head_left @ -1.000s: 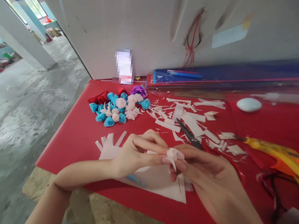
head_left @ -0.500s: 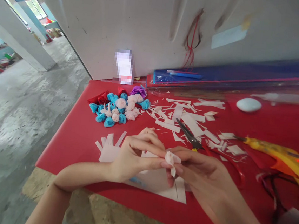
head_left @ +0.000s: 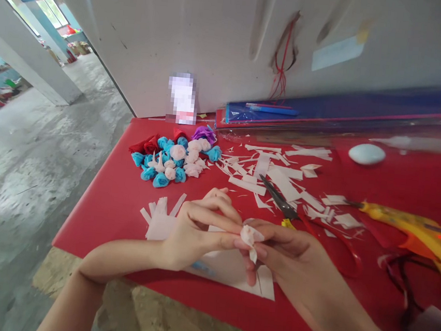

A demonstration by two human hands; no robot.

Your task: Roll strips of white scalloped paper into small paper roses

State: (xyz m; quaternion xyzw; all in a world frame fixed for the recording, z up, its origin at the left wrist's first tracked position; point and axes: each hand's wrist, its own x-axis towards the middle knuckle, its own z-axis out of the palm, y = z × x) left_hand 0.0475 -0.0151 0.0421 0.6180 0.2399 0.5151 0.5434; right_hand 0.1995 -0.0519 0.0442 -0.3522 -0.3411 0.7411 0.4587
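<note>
A small pale pink paper flower (head_left: 251, 235) is pinched between my two hands above the red table (head_left: 98, 216). My left hand (head_left: 207, 226) grips its left side between thumb and index finger, the other fingers curled behind. My right hand (head_left: 290, 250) holds the right side and the pointed lower end with its thumb and fingers. Beneath my hands lies a white sheet (head_left: 226, 270), with cut pale strips (head_left: 160, 222) at its left. Scissors (head_left: 279, 200) with red handles rest just beyond my right hand.
Blue, pink, red and purple paper flowers (head_left: 178, 153) cluster at the back left, below a blurred upright phone (head_left: 183, 98). Paper scraps (head_left: 285, 182) are scattered behind the scissors. A yellow glue gun (head_left: 405, 225) and its dark cable lie right, with a white egg-shaped object (head_left: 366, 154) behind.
The flower has shifted slightly left between my fingers. The fingers of my right hand have moved a little around its base.
</note>
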